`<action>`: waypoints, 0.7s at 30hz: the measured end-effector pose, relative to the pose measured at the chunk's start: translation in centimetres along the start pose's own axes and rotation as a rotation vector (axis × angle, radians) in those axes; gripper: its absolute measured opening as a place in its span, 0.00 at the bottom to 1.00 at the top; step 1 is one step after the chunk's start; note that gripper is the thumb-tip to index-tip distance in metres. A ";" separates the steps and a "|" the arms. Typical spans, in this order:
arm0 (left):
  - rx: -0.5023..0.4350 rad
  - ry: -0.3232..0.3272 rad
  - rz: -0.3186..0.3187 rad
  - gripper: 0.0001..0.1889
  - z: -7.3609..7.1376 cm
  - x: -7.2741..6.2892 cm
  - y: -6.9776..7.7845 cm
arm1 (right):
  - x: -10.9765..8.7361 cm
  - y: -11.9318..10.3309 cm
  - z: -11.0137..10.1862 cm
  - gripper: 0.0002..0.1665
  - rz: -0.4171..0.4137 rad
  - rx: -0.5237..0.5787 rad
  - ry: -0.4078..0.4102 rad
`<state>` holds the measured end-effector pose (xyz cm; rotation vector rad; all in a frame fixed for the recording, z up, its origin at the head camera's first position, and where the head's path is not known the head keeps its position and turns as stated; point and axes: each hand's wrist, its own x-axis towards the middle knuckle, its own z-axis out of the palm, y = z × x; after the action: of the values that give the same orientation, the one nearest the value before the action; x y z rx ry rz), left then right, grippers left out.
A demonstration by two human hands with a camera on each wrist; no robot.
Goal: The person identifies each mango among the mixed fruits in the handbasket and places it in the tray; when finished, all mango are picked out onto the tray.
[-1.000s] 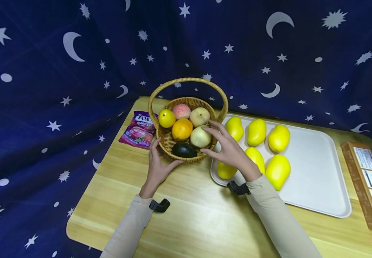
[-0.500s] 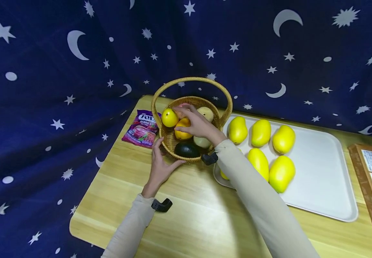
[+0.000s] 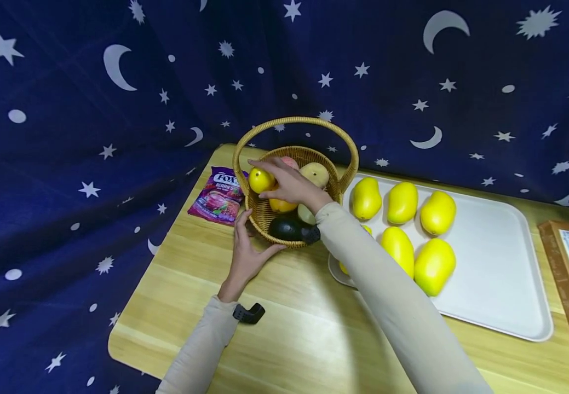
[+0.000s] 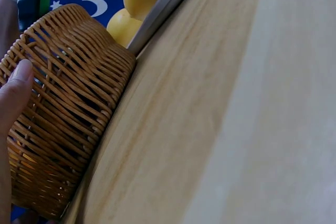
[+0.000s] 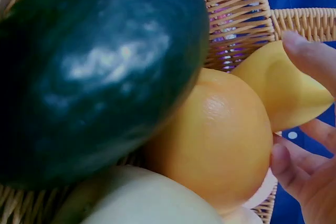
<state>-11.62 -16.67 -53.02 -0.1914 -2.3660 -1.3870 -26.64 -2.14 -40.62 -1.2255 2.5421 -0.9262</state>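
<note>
A wicker basket (image 3: pixel 339 189) with a tall handle holds fruit at the table's far left. My left hand (image 3: pixel 246 261) holds it at the near left; the thumb (image 4: pixel 20 85) lies along the outer wall in the left wrist view. My right hand (image 3: pixel 291 183) reaches into the basket, thumb and fingers on either side of a yellow lemon (image 3: pixel 261 180) with a pointed tip. Beside the lemon sits an orange (image 5: pixel 215 140), partly under the hand in the head view. A dark green avocado (image 3: pixel 285 227), a pale round fruit (image 3: pixel 315 174), a greenish-white fruit (image 5: pixel 142 200) and a pink peach (image 3: pixel 291 162) share the basket.
To the right, a white tray (image 3: pixel 501 262) bears several yellow mangoes (image 3: pixel 434 266). A purple candy bag (image 3: pixel 219 196) lies left of the basket. At the far right is a brown box (image 3: pixel 560 284). A dark blue curtain (image 3: pixel 190 65) hangs behind the wooden table (image 3: pixel 284 328).
My right hand has moved left from the basket's right side, across the fruit, to the lemon. My left hand stays on the basket. The head view has shifted slightly.
</note>
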 end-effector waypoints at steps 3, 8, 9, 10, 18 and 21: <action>-0.007 -0.007 -0.013 0.56 0.0 0.0 0.0 | 0.2 0.0 0.2 0.46 0.002 -0.010 0.014; -0.014 -0.010 -0.020 0.58 -0.1 0.0 0.1 | 0.4 0.1 0.4 0.39 -0.001 -0.023 0.038; -0.013 -0.009 -0.018 0.58 -0.1 0.0 0.1 | 0.5 0.2 0.4 0.37 -0.002 -0.024 0.042; -0.013 -0.008 -0.017 0.58 -0.1 0.0 0.1 | 0.5 0.2 0.4 0.35 -0.002 -0.026 0.045; -0.008 -0.004 -0.012 0.58 0.2 0.0 0.2 | -0.8 0.4 -0.3 0.32 -0.055 -0.002 0.164; -0.005 0.003 -0.010 0.58 0.1 0.0 0.1 | -2.3 0.0 -1.0 0.32 -0.105 0.009 0.240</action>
<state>-11.59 -16.48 -52.97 -0.1787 -2.3641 -1.3970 -25.53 0.07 -40.09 -1.3296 2.6702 -1.1711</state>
